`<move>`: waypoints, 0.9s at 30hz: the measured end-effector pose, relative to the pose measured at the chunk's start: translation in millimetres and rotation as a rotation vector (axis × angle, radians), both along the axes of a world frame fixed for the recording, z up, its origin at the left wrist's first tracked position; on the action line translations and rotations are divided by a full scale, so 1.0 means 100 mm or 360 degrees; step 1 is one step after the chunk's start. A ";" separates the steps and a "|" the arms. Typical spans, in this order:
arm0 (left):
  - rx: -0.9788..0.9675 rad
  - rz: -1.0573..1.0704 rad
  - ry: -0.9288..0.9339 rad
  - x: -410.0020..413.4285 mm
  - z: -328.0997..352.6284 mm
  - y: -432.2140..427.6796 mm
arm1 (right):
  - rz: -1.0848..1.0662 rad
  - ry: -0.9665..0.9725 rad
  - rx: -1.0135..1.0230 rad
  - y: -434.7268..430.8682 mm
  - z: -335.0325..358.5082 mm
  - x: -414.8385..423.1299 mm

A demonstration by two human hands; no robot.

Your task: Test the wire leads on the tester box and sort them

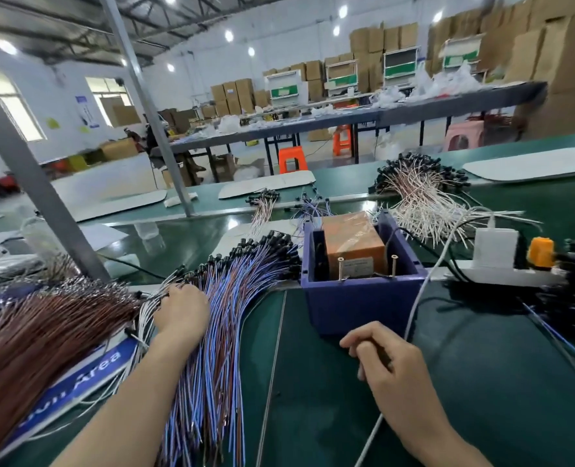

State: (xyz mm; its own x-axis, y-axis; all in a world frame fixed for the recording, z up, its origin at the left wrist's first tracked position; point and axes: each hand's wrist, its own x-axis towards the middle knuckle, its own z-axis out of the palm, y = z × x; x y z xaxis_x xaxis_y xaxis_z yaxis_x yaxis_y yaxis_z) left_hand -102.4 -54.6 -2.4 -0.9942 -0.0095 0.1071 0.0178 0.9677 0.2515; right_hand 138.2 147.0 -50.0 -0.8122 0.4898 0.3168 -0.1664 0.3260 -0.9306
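step: pick next lead | left hand (181, 310) grip down in leads (218, 298) at 9 o'clock of tester (356, 251), closure unclear | right hand (383, 362) pinched, contents unclear | tip: draw 1 lead by its end, avoid tangling

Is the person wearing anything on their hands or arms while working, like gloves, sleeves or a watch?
No. Both the left hand and the right hand are bare, with no gloves, rings or finger guards visible. Both forearms are uncovered up to the frame edge, so no sleeves show, and neither wrist carries a watch or strap.
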 end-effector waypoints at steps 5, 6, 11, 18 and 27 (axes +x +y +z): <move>0.0104 0.0048 -0.0044 -0.09 -0.11 -0.05 | -0.0026 0.0013 -0.0006 0.00 0.03 0.00; 0.0158 0.0061 -0.0018 -0.09 -0.11 -0.06 | -0.0035 0.0013 -0.0004 0.00 0.02 0.00; 0.0642 0.0168 0.0247 0.02 0.03 -0.05 | -0.0032 0.0029 -0.0033 -0.01 0.02 0.01; 0.1512 -0.0388 0.0967 0.80 0.77 0.30 | 0.0125 0.0246 -0.0476 0.07 0.15 0.10; 0.0880 -0.1472 0.1043 2.16 0.18 1.16 | 0.0436 0.0605 -0.1911 0.48 0.40 0.21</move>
State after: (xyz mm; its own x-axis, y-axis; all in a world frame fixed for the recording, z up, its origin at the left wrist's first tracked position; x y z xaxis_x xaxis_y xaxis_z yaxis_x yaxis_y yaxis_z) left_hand 113.3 61.0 16.1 -0.4148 0.4591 0.7856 0.9053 0.2953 0.3055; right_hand 159.2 194.8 -9.5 -0.8873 0.4604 0.0285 -0.4126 -0.7645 -0.4953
